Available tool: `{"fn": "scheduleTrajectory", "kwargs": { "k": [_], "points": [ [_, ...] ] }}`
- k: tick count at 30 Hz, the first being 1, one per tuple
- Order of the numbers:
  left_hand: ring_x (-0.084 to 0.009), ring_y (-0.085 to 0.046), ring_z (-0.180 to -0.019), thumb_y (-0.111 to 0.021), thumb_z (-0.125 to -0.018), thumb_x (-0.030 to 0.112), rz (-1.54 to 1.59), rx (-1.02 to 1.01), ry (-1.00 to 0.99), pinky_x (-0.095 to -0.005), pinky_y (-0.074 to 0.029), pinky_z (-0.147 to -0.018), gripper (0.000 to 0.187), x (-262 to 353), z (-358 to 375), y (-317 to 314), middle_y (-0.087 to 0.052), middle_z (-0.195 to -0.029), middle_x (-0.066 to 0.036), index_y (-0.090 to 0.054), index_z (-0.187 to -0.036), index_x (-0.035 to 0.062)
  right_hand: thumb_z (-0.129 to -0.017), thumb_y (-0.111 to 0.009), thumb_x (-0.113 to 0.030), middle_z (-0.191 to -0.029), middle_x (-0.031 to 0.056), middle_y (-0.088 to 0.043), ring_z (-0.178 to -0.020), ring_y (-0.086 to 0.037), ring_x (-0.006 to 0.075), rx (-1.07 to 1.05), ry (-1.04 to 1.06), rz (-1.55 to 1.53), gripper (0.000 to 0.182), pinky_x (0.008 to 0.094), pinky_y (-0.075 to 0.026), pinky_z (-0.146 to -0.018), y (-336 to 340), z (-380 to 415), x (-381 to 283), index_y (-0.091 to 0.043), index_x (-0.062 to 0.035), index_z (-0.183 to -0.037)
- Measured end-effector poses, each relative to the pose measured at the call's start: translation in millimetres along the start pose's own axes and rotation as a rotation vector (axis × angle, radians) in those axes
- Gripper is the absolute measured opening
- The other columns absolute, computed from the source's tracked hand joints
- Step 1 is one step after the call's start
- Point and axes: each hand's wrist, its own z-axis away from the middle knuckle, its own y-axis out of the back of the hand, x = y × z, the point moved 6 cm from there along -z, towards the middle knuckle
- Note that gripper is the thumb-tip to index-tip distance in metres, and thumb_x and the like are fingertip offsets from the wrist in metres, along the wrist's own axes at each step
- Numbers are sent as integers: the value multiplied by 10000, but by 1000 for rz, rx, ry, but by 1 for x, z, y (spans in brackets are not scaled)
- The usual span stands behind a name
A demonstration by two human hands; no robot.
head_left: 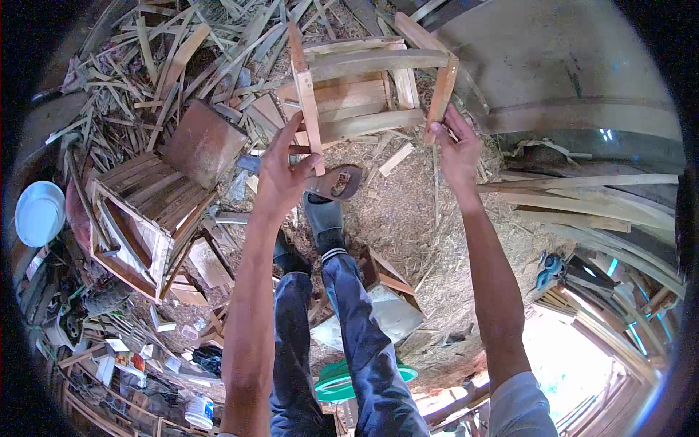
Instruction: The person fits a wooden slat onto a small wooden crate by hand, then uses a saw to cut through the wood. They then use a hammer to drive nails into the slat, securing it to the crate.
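A: Where is the wooden frame [362, 87] relative to the hands?

B: Held up beyond them. Left hand [282, 171] fingers clamp one leg; right hand [457, 149] fingers clamp the other. Legs point toward the person; both hands equally near.

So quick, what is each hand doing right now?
Left hand: closed on one leg of the wooden frame.
Right hand: closed on another leg of it.

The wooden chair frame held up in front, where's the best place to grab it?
By its two legs, one from each side: the wooden chair frame is held up with slim legs sticking toward you. The left hand and right hand already grip there, clear of the rails.
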Motion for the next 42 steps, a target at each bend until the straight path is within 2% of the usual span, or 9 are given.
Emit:
{"fn": "scheduleTrajectory", "kwargs": {
  "k": [13, 16, 19, 21, 24, 31, 34, 37, 42],
  "points": [
    [-214, -634, -942, -668, -785, -73, 7, 10, -33, -347, -560, -772, 726, 1, 6, 2, -593, -1213, -131, -378, -1437, 64, -883, -672, -99, -1325, 201, -549, -1215, -538, 227, -32, 1, -71, 560, 328, -426, -1019, -5, 3, 11, -439, 63, -1366],
    [-213, -629, -962, -645, -800, -82, 38, 8, 40, -350, -562, -780, 704, 1, 7, 3, -600, -1202, -130, -384, -1437, 67, -885, -663, -87, -1326, 200, -546, -1206, -542, 226, -28, 8, -64, 555, 324, -428, -1017, -7, 2, 12, -434, 73, -1365],
    [-222, -620, -1061, -649, -823, -52, 10, -31, 86, -336, -544, -830, 693, 1, 6, 0, -601, -1238, -143, -351, -1445, 20, -886, -662, -84, -1316, 196, -554, -1198, -546, 226, -18, -44, -83, 552, 321, -435, -1011, -8, 1, 13, -435, 76, -1363],
    [-242, -604, -1119, -647, -836, -37, 121, 18, 100, -340, -534, -880, 661, 0, 7, -2, -610, -1218, -174, -364, -1432, 8, -879, -665, -62, -1294, 187, -570, -1188, -551, 219, -22, -48, -90, 548, 310, -447, -996, -7, -1, 14, -441, 65, -1363],
    [-247, -594, -1139, -630, -852, -37, 13, 12, 97, -346, -519, -919, 612, -6, 9, -3, -597, -1231, -190, -382, -1411, -10, -867, -670, -31, -1304, 182, -561, -1197, -546, 217, -32, -68, -141, 552, 307, -459, -991, -8, -2, 16, -445, 56, -1363],
    [-222, -596, -1124, -611, -872, -36, 101, 56, 116, -336, -498, -936, 537, -13, 11, -3, -606, -1214, -187, -411, -1371, -39, -859, -677, -14, -1356, 178, -513, -1223, -525, 230, -50, -121, -180, 553, 317, -469, -1002, -10, -1, 16, -447, 56, -1357],
    [-215, -599, -1118, -609, -876, -32, 152, 57, 106, -326, -490, -932, 542, -15, 11, -6, -612, -1210, -179, -406, -1378, -40, -869, -678, -42, -1318, 172, -548, -1182, -554, 216, -24, -89, -172, 544, 309, -476, -981, -7, 0, 19, -452, 54, -1355],
    [-207, -601, -1111, -599, -877, -39, 211, 60, 90, -321, -486, -928, 546, -14, 11, -8, -616, -1209, -164, -403, -1386, -35, -877, -682, -76, -1261, 166, -592, -1123, -585, 194, -89, -128, -153, 541, 298, -485, -952, -7, -1, 24, -458, 50, -1353],
    [-188, -611, -1077, -608, -875, -29, 213, 78, 152, -308, -490, -907, 558, -12, 12, -6, -629, -1179, -135, -404, -1394, -16, -888, -679, -108, -1175, 145, -642, -1027, -616, 155, -88, -175, -144, 494, 279, -489, -914, -10, 3, 25, -501, 64, -1316]
  ]
}}
